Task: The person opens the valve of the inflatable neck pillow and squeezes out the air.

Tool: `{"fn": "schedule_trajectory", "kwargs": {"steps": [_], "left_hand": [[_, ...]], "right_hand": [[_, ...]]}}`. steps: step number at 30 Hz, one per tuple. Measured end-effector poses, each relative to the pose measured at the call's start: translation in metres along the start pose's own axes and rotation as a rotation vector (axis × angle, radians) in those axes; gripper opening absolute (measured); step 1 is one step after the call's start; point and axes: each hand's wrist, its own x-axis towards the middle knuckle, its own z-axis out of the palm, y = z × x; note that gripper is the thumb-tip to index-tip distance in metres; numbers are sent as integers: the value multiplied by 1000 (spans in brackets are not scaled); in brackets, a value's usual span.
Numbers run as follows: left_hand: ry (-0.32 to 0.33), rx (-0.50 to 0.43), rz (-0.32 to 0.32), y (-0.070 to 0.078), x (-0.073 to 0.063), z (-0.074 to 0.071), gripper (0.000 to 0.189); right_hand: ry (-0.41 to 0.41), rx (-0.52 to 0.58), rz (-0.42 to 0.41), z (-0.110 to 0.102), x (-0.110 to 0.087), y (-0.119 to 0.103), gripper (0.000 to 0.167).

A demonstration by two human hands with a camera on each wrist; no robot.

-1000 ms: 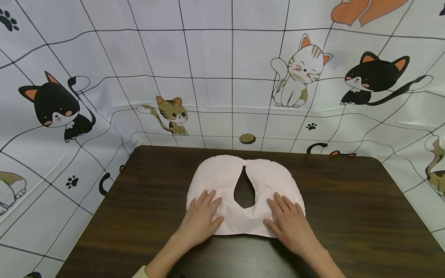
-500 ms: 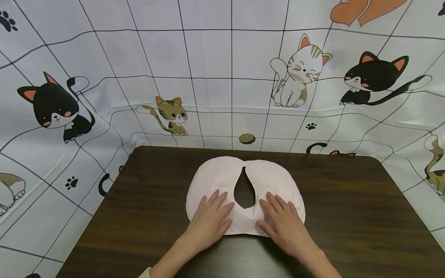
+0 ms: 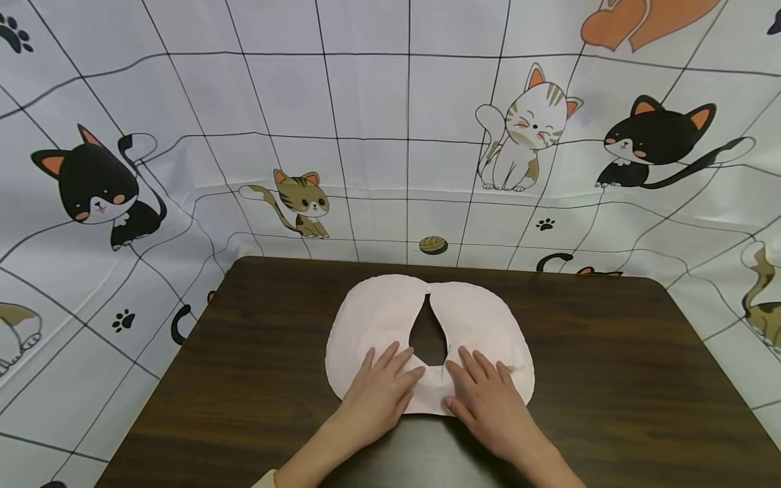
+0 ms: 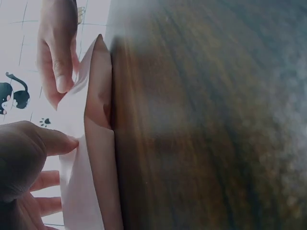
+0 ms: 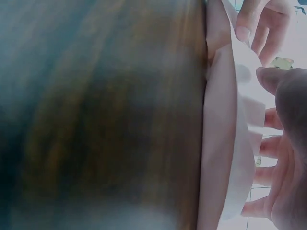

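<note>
Pale pink, horseshoe-shaped fabric pillow point(image 3: 369, 318) lying flat on a dark brown wood-grain surface point(image 3: 610, 366), near its far edge; 12 o'clock denotes the direction away from the person. The long axis of the pillow runs from 9 to 3 o'clock. Its two rounded lobes point to 12 o'clock, where their tips meet and close a teardrop-shaped opening, narrow at 12 and broad towards 6; the brown surface shows through it. The fabric is plain and matte, with slightly puckered outer edges, shallow creases below the opening and a nearly straight border at 6 o'clock. A small tan mark, too small to identify, lies towards 3 o'clock. In both wrist views a seam ridge separates the upper face from a shaded side wall.

The left hand point(image 3: 379, 392) rests on the pillow at 7 o'clock, the right hand point(image 3: 486, 398) at 5 o'clock. Both lie palm down with fingers spread and fairly straight, thumbs turned inward; the hands are near each other but apart. A pale yellow sleeve point(image 3: 266, 480) shows at the left forearm. Beyond the surface, from 9 through 12 to 3 o'clock, hangs a white backdrop point(image 3: 366, 95) printed with black grid lines and cartoon cats.
</note>
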Motion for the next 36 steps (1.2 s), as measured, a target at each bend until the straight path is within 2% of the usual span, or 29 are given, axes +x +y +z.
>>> {"fn": "schedule_trajectory", "kwargs": {"steps": [11, 18, 22, 26, 32, 36], "left_hand": [[-21, 54, 7, 2, 0, 4, 36], [-30, 52, 9, 1, 0, 7, 37], [-29, 40, 8, -4, 4, 7, 38], [-37, 10, -18, -14, 17, 1, 40], [-59, -178, -115, -44, 48, -10, 43], [-70, -182, -182, -66, 68, -12, 44]], "right_hand": [[-17, -96, -16, 0, -2, 0, 58], [-26, -85, 6, -1, -2, -2, 58], [-16, -56, 9, -6, 0, 0, 54], [-15, -47, 20, -11, 10, 10, 52], [-42, -28, 71, -14, 40, 36, 53], [-58, 1, 92, -18, 64, 51, 53]]}}
